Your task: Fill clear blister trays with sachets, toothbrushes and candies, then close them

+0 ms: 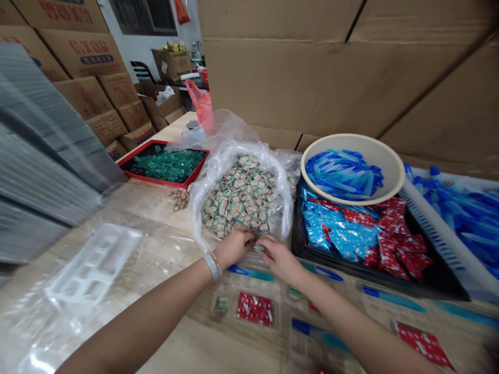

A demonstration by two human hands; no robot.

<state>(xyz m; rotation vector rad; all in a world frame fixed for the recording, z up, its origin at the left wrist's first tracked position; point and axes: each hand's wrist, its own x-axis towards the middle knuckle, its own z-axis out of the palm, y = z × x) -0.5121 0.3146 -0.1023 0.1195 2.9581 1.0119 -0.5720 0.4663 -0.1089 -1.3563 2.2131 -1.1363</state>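
Observation:
A clear plastic bag (286,200) lies open, full of small tan-and-green square pieces (239,195). At its near edge my left hand (234,246) has its fingers closed over the pieces; what they pinch is hidden. Close beside it, my right hand (278,257) pinches a few of the small squares between thumb and fingers. Below my hands are clear plastic trays, where a red patterned packet (255,309), a small stack of squares (222,305) and a blue plastic tool (251,272) lie in compartments. Motion blurs some of this.
Right of the bag, a cream basin (353,200) of blue plastic tools rests on a black crate (448,283) of blue and red packets. A red-rimmed tray (156,179) holds green pieces. Empty clear trays (95,265) lie left, beside grey stacks (42,140). Cardboard (273,83) stands behind.

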